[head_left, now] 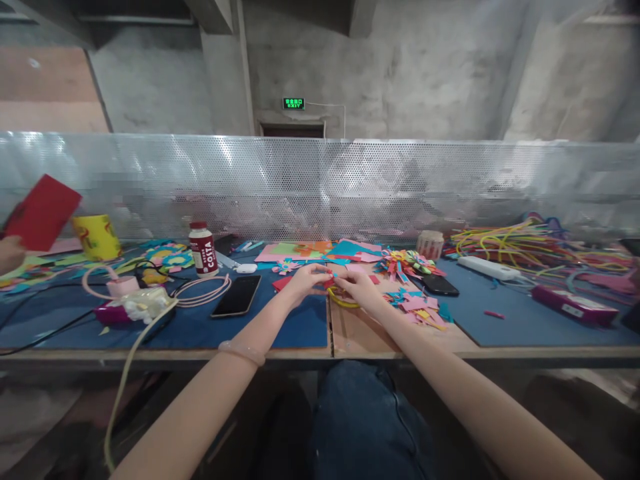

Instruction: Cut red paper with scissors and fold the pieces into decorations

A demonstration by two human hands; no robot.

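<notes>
Centrally, one small red piece (330,274) is pinched between the fingertips of left hand (303,283) and right hand (361,287), above a yellow loop (343,302); through slackened grip, it could be lost among paper scraps (421,307), or torn by uneven pulling.

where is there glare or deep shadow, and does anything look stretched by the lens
Head view: bright glare streaks the perforated metal screen; head view: deep shadow beneath the table; head view: forearms look stretched toward the lower corners.
</notes>
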